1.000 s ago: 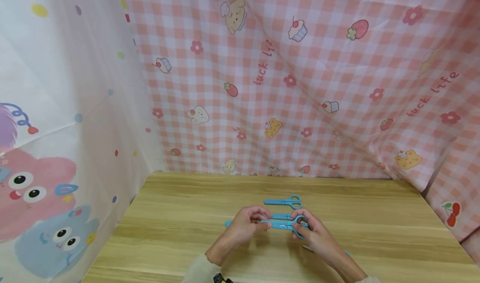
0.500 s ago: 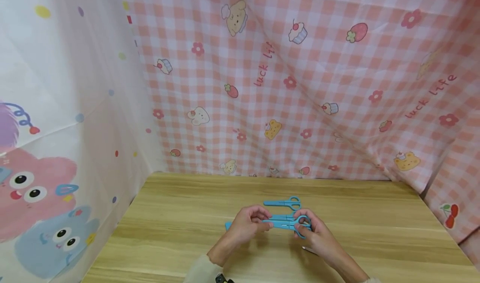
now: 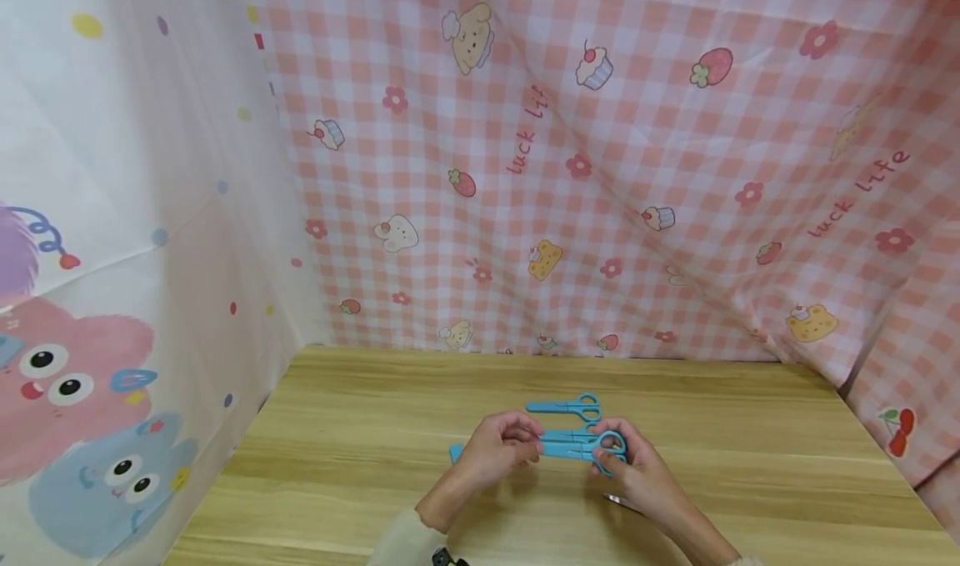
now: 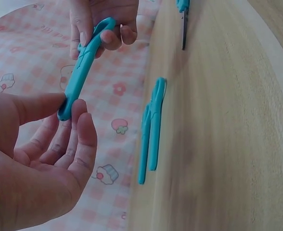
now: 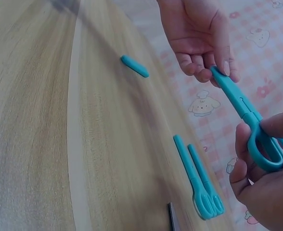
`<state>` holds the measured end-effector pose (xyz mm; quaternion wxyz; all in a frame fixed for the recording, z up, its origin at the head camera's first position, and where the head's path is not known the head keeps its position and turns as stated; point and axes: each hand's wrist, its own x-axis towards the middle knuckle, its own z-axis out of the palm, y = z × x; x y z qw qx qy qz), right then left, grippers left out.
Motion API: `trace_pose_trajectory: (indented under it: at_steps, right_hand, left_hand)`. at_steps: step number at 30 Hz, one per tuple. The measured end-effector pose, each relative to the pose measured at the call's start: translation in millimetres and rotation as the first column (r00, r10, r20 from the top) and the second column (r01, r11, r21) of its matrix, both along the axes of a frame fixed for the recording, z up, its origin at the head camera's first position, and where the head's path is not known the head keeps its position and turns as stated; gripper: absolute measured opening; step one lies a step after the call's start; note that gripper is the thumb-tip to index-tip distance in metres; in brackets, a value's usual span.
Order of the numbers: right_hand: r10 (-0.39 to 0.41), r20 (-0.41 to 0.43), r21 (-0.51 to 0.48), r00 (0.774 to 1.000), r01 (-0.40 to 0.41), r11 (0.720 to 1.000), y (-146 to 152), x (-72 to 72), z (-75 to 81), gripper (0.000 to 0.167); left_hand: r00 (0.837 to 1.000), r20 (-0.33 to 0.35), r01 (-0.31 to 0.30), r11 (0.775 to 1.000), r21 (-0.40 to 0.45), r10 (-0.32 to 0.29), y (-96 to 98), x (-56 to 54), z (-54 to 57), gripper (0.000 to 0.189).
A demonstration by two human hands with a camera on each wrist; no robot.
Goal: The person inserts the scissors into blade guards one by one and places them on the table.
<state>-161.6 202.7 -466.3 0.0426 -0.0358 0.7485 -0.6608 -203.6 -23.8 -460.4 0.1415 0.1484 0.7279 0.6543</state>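
My left hand (image 3: 491,453) and right hand (image 3: 639,459) hold a pair of blue scissors (image 3: 572,450) level between them, above the table. A blue sheath (image 5: 232,94) covers its blades. The left thumb and fingers pinch the sheath's tip, while the right hand grips the finger loops (image 5: 271,165). Two more sheathed scissors lie side by side on the table: the far pair (image 3: 558,407) shows whole in the head view, the nearer pair (image 5: 184,161) is partly hidden behind the held one. Under my right forearm are scissors with a bare metal blade (image 4: 184,30).
A loose blue sheath (image 5: 135,66) lies on the wooden table (image 3: 360,433), mostly behind my left hand in the head view. A pink checked cloth (image 3: 525,216) hangs at the table's back edge, and a white printed cloth (image 3: 187,299) hangs at the left.
The held scissors have shifted slightly to the right along with my right hand. My left hand has stayed nearly in place, fingers at the sheath's tip end.
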Motion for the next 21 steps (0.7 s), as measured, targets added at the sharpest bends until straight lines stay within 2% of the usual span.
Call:
trace_pose_trajectory:
  at_steps: [5, 13, 21]
  right_hand:
    - [-0.018, 0.009, 0.001, 1.0, 0.018, 1.0, 1.7, -0.6, -1.4, 0.026]
    - [-0.02, 0.029, -0.008, 0.999, 0.02, 1.0, 5.0, -3.6, -5.7, 0.027]
    - [-0.083, 0.012, 0.079, 0.997, 0.082, 0.994, 3.5, -5.6, -10.2, 0.026]
  left_hand:
    - [1.0, -0.016, -0.006, 1.0, 0.01, 0.006, 3.0, -0.8, -4.1, 0.017]
    - [1.0, -0.021, -0.008, 1.0, -0.027, 0.007, 5.6, -3.4, -10.1, 0.018]
    - [0.999, -0.003, -0.035, 0.999, -0.022, 0.035, 8.6, -3.6, -14.8, 0.016]
